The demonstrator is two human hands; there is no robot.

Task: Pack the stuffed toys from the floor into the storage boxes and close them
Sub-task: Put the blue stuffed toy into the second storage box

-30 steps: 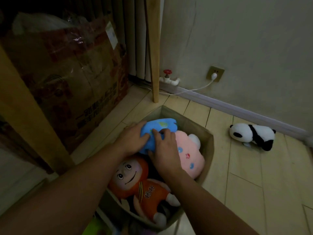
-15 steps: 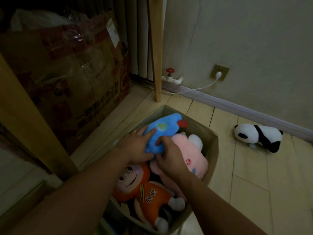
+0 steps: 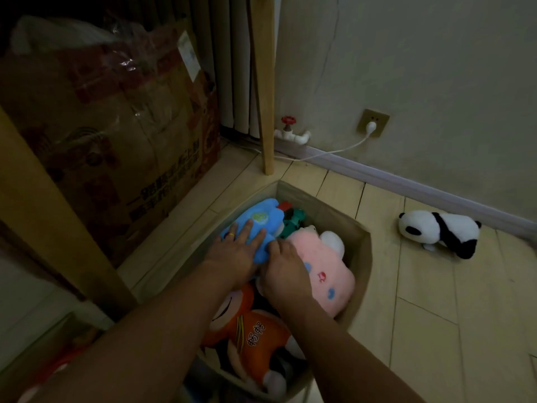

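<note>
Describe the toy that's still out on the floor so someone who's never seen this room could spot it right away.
Find the wall socket with the white plug, low on the pale wall. Below it and to the right, on the light wooden floor near the baseboard, lies a panda plush. It is the only black-and-white toy and the only one outside the storage box, which holds blue, pink and orange plushes.

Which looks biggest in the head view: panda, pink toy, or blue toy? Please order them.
1. pink toy
2. blue toy, partly covered by the left hand
3. panda, farther away, so unsure
</note>
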